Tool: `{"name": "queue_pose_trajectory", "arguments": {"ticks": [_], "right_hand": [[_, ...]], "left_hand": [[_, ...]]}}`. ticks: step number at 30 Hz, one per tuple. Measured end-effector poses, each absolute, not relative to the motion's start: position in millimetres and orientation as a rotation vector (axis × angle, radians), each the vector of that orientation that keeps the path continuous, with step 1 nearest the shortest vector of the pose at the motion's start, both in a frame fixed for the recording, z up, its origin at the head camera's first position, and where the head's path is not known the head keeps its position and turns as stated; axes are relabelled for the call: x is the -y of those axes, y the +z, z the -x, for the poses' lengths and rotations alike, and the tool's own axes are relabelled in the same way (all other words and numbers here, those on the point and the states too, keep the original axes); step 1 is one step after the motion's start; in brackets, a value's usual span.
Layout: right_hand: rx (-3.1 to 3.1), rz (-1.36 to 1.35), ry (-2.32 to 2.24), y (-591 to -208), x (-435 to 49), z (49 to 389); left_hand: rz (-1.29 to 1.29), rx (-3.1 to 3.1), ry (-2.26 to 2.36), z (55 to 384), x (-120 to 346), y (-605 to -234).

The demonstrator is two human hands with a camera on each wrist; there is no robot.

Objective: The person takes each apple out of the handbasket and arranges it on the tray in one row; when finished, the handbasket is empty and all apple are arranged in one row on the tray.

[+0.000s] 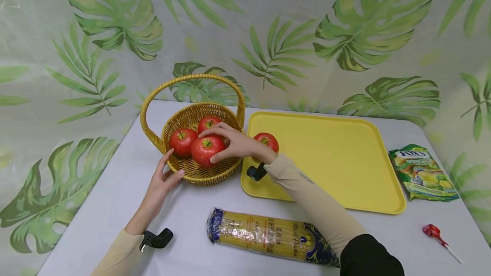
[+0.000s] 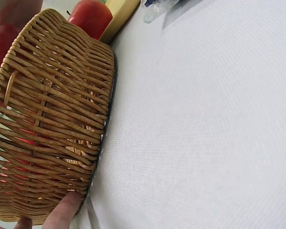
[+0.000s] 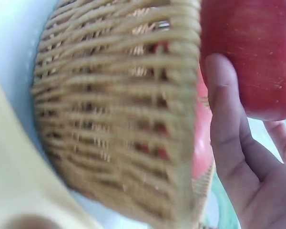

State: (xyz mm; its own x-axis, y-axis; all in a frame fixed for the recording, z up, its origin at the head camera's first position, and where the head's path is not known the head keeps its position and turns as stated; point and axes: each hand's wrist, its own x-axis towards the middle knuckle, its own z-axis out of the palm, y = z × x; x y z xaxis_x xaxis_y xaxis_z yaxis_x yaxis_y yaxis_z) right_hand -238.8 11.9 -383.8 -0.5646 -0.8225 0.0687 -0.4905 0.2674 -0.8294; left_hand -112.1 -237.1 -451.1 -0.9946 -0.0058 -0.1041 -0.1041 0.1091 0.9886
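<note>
My right hand point(image 1: 238, 143) grips a red apple point(image 1: 207, 150) over the wicker basket point(image 1: 207, 179), thumb on one side and fingers curled over the other. In the right wrist view this apple point(image 3: 257, 57) sits at the height of the basket's rim. Two more red apples, one at the left point(image 1: 183, 142) and one at the back point(image 1: 209, 124), lie inside the basket. My left hand point(image 1: 163, 184) touches the basket's near left side with its fingertips, also seen low on the weave in the left wrist view, where a fingertip point(image 2: 66, 210) presses the wicker.
A yellow tray point(image 1: 322, 161) lies right of the basket, with one apple point(image 1: 267, 141) at its left end. A pasta pack point(image 1: 264, 233) lies in front, under the right forearm. At the right are a green candy bag point(image 1: 422, 173) and a red lollipop point(image 1: 432, 231).
</note>
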Motion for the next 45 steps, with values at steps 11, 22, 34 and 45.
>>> {"name": "queue_pose_trajectory", "arguments": {"ticks": [11, 22, 34, 45], "right_hand": [[-2.223, 1.056, -1.336, -373, -69, 246], [-2.277, 0.853, -1.411, -372, -145, 250], [-2.374, 0.702, -1.432, -387, -213, 247], [-2.466, 0.588, -1.37, -421, -236, 239]], "left_hand": [[0.098, -2.297, 2.03, 112, 239, -454], [0.091, -2.295, 2.037, 113, 240, -455], [0.077, -2.294, 2.043, 112, 240, -456], [0.088, -2.301, 2.044, 113, 240, -457]]}}
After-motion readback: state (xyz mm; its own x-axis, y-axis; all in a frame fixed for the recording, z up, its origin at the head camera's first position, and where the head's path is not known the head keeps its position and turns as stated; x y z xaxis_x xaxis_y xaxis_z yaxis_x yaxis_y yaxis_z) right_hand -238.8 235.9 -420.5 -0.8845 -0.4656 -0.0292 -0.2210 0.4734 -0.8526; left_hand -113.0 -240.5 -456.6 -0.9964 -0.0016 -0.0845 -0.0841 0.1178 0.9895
